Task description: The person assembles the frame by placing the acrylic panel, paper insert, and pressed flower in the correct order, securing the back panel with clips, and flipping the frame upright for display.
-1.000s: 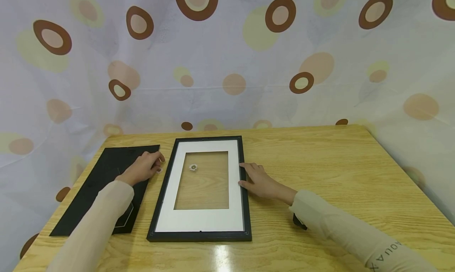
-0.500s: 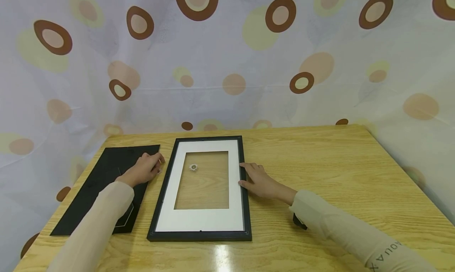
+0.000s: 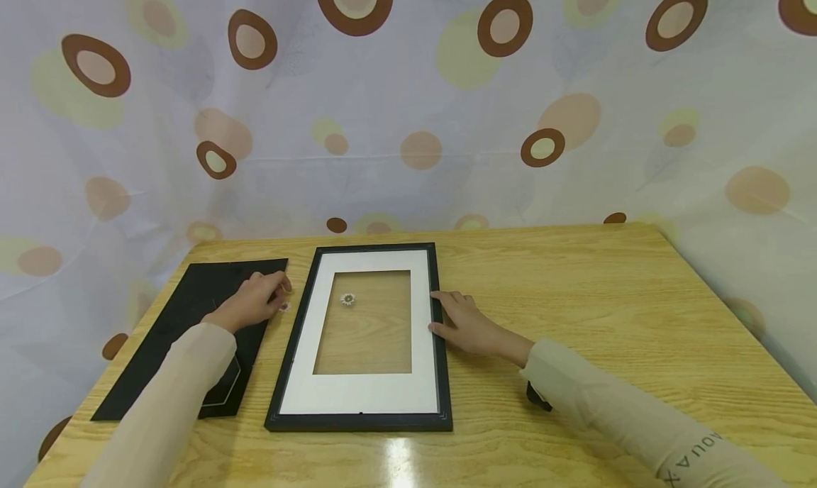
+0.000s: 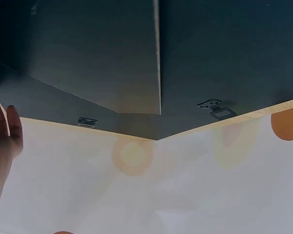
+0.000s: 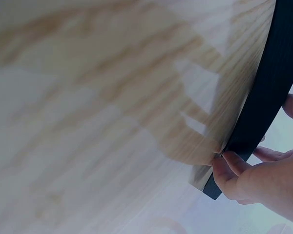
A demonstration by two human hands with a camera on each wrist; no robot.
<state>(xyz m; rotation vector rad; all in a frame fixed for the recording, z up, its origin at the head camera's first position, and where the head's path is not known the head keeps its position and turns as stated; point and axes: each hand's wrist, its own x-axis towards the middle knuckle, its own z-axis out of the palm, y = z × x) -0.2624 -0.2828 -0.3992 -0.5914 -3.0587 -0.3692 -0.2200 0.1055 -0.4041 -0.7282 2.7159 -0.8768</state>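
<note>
A black picture frame (image 3: 359, 423) with a white mat (image 3: 360, 394) lies flat on the table, and a small daisy-like flower (image 3: 347, 299) shows inside the mat's opening. My right hand (image 3: 469, 326) rests at the frame's right side, thumb and index fingertip on the rim. In the right wrist view, its fingers (image 5: 227, 178) touch the black side bar. My left hand (image 3: 252, 302) hovers over the right edge of the black backing board (image 3: 185, 318), fingers loosely bent. A second pale flower (image 3: 284, 306) lies just below those fingertips, between board and frame.
The wooden table (image 3: 574, 289) ends at a patterned curtain (image 3: 421, 105) behind and at both sides. Metal hangers (image 4: 219, 109) and a stand flap (image 4: 97, 63) are fixed to the backing board. A small dark object (image 3: 537, 397) sits under the right cuff.
My left hand has drawn slightly left, so more of the pale flower by its fingertips shows. The right hand and the frame have stayed in place.
</note>
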